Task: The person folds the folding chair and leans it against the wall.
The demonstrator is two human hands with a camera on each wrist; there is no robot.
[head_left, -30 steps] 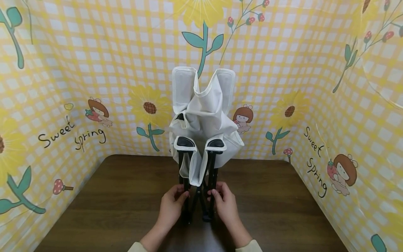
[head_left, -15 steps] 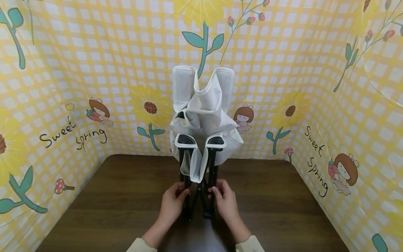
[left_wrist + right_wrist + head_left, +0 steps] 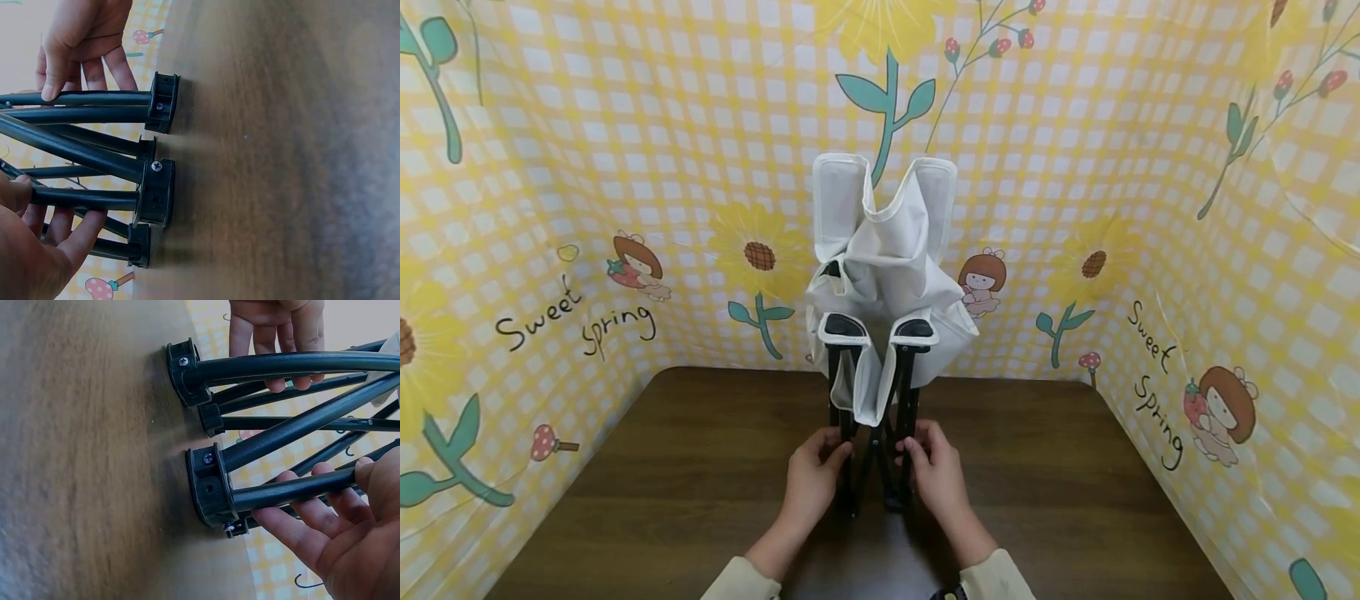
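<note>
A folding chair [image 3: 891,250] with white fabric and black tube legs stands upright, folded together, before me in the head view. My left hand [image 3: 812,471] holds its left leg low down, thumb in front and fingers behind. On the other side my right hand [image 3: 936,471] grips the right leg at about the same height. Thumb and fingers of the left hand [image 3: 37,250] lie round a leg tube [image 3: 87,199] in the left wrist view. The black plastic feet [image 3: 209,484] are at the table surface in the right wrist view; whether all of them touch it is unclear.
The dark wooden table [image 3: 1060,475] extends on both sides of the chair. Yellow checked cloth [image 3: 700,150] with flowers and figures hangs behind it and along both sides.
The chair's feet and front seat edge have shifted slightly upward in the head view, with both hands moving along. The grip on both legs is unchanged.
</note>
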